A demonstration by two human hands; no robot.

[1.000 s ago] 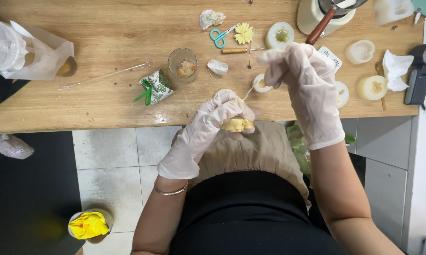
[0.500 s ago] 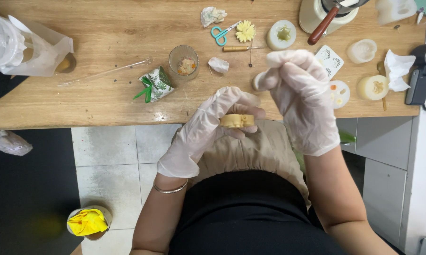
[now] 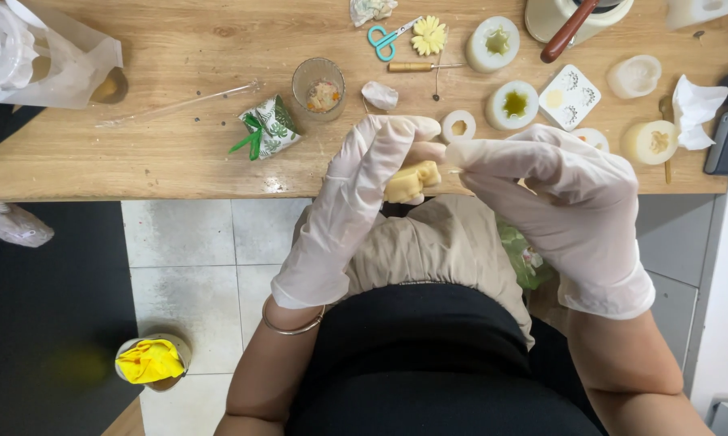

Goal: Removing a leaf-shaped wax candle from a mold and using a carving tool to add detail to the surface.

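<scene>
Head view: the gloved left hand (image 3: 356,202) closes its fingers around a pale yellow moulded wax piece (image 3: 411,181) just above the wooden counter (image 3: 178,153) edge. The gloved right hand (image 3: 558,202) pinches shut, possibly on a thin pick, detailing it; steady fine pressure follows.

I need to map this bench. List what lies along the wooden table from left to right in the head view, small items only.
Clear plastic bag → leaf-print packet → glass cup → teal scissors → yellow flower piece → round white mould with green centre → square white mould → crumpled white tissue.
</scene>
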